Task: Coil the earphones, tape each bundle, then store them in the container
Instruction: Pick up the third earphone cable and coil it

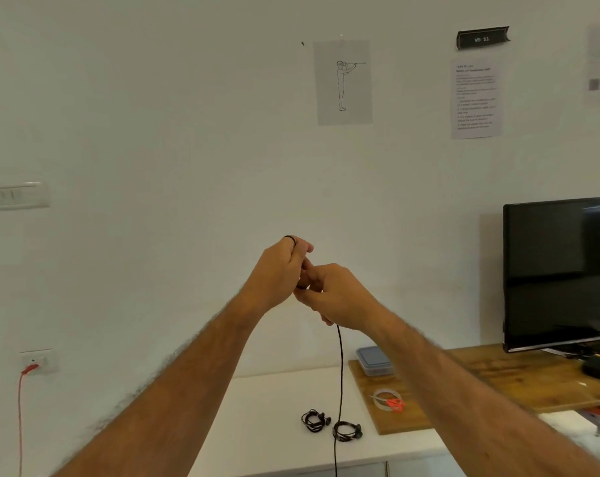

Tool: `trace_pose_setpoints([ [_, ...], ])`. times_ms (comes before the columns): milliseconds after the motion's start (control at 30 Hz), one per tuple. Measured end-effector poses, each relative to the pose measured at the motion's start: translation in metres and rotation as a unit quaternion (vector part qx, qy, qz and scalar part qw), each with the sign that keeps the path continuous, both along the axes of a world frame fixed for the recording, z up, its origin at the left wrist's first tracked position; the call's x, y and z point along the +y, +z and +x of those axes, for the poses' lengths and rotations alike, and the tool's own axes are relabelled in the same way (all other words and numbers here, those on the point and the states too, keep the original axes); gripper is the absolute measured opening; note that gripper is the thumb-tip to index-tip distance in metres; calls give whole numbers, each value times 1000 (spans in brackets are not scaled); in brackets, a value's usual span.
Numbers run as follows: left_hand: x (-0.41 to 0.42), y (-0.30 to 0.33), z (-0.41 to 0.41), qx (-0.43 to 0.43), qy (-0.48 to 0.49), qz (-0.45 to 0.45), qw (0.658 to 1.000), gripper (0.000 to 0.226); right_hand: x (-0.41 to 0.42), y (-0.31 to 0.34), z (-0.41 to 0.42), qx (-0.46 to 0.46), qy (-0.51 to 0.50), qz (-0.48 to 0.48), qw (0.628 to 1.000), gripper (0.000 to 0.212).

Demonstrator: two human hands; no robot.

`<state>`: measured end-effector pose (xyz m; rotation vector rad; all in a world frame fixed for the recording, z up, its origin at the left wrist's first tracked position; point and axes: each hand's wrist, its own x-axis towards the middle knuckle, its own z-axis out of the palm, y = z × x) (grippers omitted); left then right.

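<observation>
1. Both hands are raised in front of the wall, well above the white counter [277, 401]. The left hand [281, 270] is curled round loops of black earphone cable [340, 373].
2. The right hand [336, 294] pinches the same cable, which hangs straight down past the counter edge.
3. Two coiled bundles [315, 421] lie on the counter.
4. A lidded container [374, 361], tape roll [386, 397] and red scissors [396, 404] are on the wooden board [463, 387] to the counter's right.
</observation>
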<state>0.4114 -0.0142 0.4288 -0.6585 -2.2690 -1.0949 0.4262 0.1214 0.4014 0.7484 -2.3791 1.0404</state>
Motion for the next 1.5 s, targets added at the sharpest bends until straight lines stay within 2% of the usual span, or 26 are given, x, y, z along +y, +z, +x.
trace_pose_setpoints([
  [100,-2,-5,-2,-21,12,-30,999,32,5,9,1,84,-41,23,995,12],
  [167,-3,-7,-1,-59,-8,-42,997,37,10,15,0,103,-44,37,993,11],
  [333,-7,-2,9,-216,-91,25,972,48,25,25,-5,92,-2,37,995,7],
  [533,-5,0,17,-341,-164,57,924,75,32,33,-2,75,45,0,996,22],
  [833,2,-3,24,-362,-199,100,905,72,38,27,-9,41,112,-120,986,15],
  [1100,9,-26,32,-394,-266,193,858,71,41,3,-16,-30,150,-200,968,14],
  [1267,16,-45,46,-424,-328,235,811,71,43,-21,-13,-113,218,-263,933,15],
  [1367,17,-55,52,-429,-355,262,788,72,40,-43,-10,-165,252,-321,898,18],
  [1500,18,-75,57,-458,-356,285,763,73,30,-80,-13,-215,272,-339,874,12],
])
